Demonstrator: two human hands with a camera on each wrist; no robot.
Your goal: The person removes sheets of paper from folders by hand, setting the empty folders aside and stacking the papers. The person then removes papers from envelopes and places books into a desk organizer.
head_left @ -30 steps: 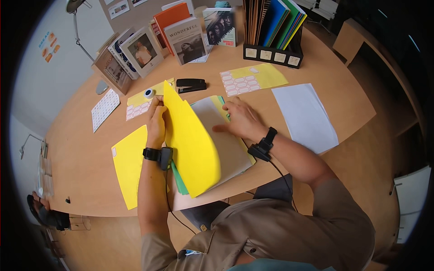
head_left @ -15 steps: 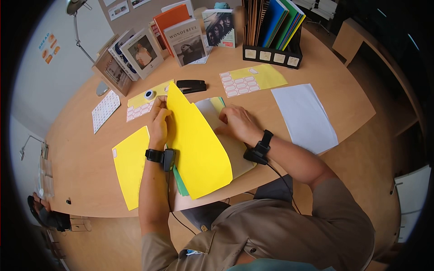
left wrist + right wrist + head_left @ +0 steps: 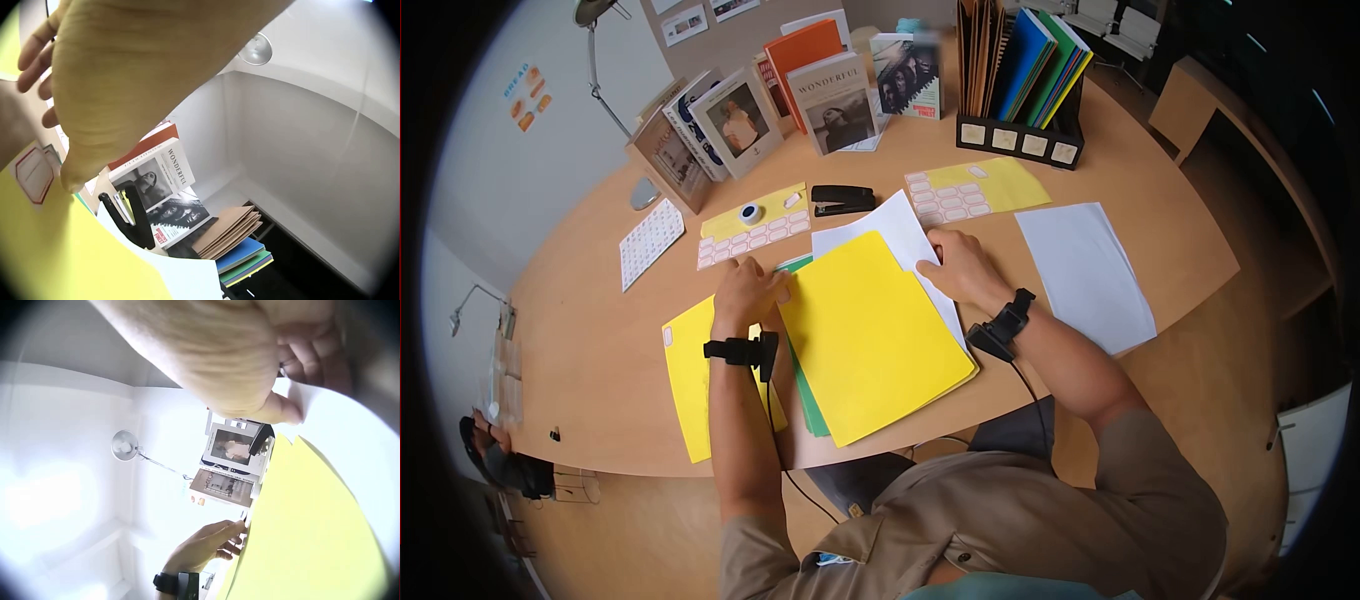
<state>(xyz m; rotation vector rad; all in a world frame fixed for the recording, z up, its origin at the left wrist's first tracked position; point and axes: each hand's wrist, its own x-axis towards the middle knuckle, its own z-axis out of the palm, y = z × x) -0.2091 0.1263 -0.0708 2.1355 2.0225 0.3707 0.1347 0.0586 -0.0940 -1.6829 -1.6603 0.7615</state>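
Note:
A yellow folder (image 3: 880, 340) lies closed in front of me, with a green folder (image 3: 808, 400) showing under its left edge. White paper (image 3: 890, 225) sticks out past the yellow folder's top and right side. My right hand (image 3: 965, 268) pinches that paper's right edge between thumb and fingers. At the yellow folder's upper left corner is my left hand (image 3: 748, 297). Its thumb rests by a red-bordered label (image 3: 34, 175), and its other fingers (image 3: 39, 53) extend loosely, apart from the thumb.
Another yellow folder (image 3: 688, 375) lies under my left forearm. Beyond are a black stapler (image 3: 843, 199), label sheets (image 3: 948, 200), a small round white item (image 3: 750, 214) and standing books (image 3: 835, 110). White sheets (image 3: 1090, 275) lie at right, below a black file holder (image 3: 1020, 140).
The raised yellow cover has come down flat over the papers. White paper now juts out at the top, pinched by my right hand. My left hand has moved lower, to the corner.

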